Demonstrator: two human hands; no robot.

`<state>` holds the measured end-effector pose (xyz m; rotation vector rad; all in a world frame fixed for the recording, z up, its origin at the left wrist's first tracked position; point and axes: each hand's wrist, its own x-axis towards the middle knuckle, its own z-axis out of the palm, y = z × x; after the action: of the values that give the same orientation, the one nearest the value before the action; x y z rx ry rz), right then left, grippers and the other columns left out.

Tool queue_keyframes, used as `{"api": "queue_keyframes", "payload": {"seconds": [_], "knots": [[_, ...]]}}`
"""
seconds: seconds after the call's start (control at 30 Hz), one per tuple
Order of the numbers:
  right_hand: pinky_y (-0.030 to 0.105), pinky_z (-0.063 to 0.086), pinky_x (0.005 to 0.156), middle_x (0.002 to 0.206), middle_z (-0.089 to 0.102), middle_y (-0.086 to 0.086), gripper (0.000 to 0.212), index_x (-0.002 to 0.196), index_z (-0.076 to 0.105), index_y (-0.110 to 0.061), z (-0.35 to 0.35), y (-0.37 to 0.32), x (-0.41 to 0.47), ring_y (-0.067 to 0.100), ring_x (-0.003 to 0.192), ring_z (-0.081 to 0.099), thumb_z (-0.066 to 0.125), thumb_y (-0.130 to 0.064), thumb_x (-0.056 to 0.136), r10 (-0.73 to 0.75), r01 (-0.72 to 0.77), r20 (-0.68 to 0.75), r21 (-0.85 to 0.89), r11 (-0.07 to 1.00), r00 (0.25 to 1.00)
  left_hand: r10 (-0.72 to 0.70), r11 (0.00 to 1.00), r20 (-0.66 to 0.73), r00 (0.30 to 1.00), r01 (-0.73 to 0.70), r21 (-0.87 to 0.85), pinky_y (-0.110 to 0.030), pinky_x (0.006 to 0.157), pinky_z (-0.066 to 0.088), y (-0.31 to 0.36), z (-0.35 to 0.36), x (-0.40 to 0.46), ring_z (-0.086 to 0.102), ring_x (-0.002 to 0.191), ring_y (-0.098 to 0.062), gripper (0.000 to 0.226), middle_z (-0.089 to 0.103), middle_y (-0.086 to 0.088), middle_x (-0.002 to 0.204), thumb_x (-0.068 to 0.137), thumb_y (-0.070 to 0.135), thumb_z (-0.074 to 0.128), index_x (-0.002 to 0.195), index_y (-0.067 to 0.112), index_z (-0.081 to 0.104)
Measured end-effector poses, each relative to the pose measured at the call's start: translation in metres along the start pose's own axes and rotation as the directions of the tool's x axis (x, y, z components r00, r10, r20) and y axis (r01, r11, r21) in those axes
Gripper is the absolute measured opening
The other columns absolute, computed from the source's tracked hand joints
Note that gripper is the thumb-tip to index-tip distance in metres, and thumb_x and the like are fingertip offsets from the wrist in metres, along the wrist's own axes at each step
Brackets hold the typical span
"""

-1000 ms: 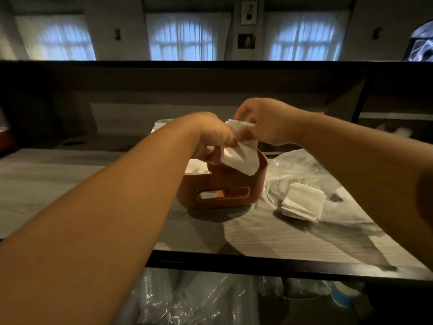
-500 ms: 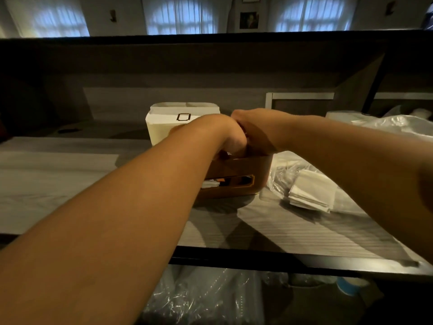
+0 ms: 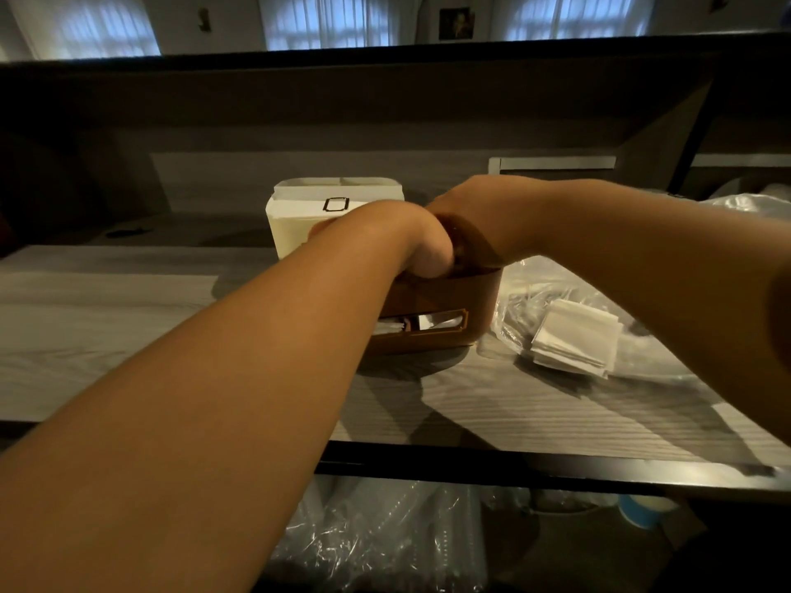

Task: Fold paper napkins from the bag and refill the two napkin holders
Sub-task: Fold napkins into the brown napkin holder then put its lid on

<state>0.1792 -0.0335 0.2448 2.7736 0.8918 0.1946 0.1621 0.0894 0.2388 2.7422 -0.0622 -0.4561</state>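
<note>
Pushing down into the brown rounded plastic napkin holder (image 3: 432,312), the fingers of both hands are hidden below its rim, so their grip cannot be told. The left hand (image 3: 421,246) and right hand (image 3: 466,224) are pressed together. The light holder could be tipped or slid on the grey wood-grain worktop (image 3: 513,408), or the napkin crumpled. A second ago the white folded napkin was held above the rim. The clear plastic bag (image 3: 535,293) of white napkins (image 3: 573,340) lies beside; the white holder (image 3: 308,216) stands behind.
</note>
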Motion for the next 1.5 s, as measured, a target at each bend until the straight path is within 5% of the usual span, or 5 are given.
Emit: {"api": "queue_keyframes", "payload": {"seconds": [0.53,0.8,1.03,1.3,1.5], "knots": [[0.023,0.047,0.061,0.091,0.058,-0.008,0.016,0.107,0.058,-0.031,0.050,0.025,-0.096,0.014,0.081,0.059,0.063,-0.021,0.096,0.661,-0.458,-0.143,0.614,0.643,0.737,0.080,0.996,0.361,0.929,-0.061,-0.062,-0.051,0.097,0.054,0.010,-0.008,0.006,0.070,0.107,-0.033,0.060,0.073,-0.012,0.115,0.065,0.015,0.078,0.124,0.013,0.068],[0.030,0.045,0.086,0.131,0.061,0.003,0.044,0.136,0.054,-0.024,0.073,0.039,-0.121,0.026,0.110,0.058,0.066,-0.030,0.094,0.585,-0.617,0.204,0.345,0.708,0.785,0.374,0.899,-0.421,0.827,-0.434,-0.055,-0.037,0.083,0.058,0.058,0.020,-0.029,0.064,0.093,-0.023,0.019,0.067,-0.009,0.100,0.094,0.004,0.054,0.104,0.011,0.069],[0.040,0.044,0.103,0.132,0.061,0.006,0.051,0.139,0.057,-0.019,0.072,0.045,-0.115,0.027,0.116,0.056,0.069,-0.035,0.091,0.517,-0.624,0.367,0.302,0.720,0.773,0.339,0.899,-0.377,0.862,-0.415,-0.141,-0.041,0.089,0.056,0.066,0.121,-0.031,0.059,0.104,-0.022,0.030,0.057,-0.002,0.116,0.092,0.015,0.065,0.121,0.020,0.060],[0.029,0.042,0.060,0.090,0.061,0.004,0.023,0.091,0.064,-0.018,0.069,0.048,-0.114,0.021,0.078,0.055,0.076,-0.022,0.072,0.535,-0.668,0.402,0.395,0.631,0.743,0.341,0.903,-0.348,0.873,-0.407,-0.136,-0.042,0.112,0.037,0.043,0.158,-0.015,0.038,0.138,-0.025,0.045,0.041,-0.002,0.148,0.099,0.029,0.050,0.143,0.020,0.044],[0.031,0.047,0.069,0.099,0.066,0.006,0.025,0.096,0.071,-0.019,0.065,0.045,-0.123,0.024,0.090,0.058,0.078,-0.024,0.072,0.542,-0.662,0.385,0.499,0.559,0.747,0.373,0.911,-0.313,0.873,-0.408,-0.054,-0.043,0.115,0.033,0.040,0.158,-0.015,0.033,0.141,-0.026,0.057,0.038,-0.004,0.153,0.098,0.040,0.049,0.150,0.019,0.037]]}}
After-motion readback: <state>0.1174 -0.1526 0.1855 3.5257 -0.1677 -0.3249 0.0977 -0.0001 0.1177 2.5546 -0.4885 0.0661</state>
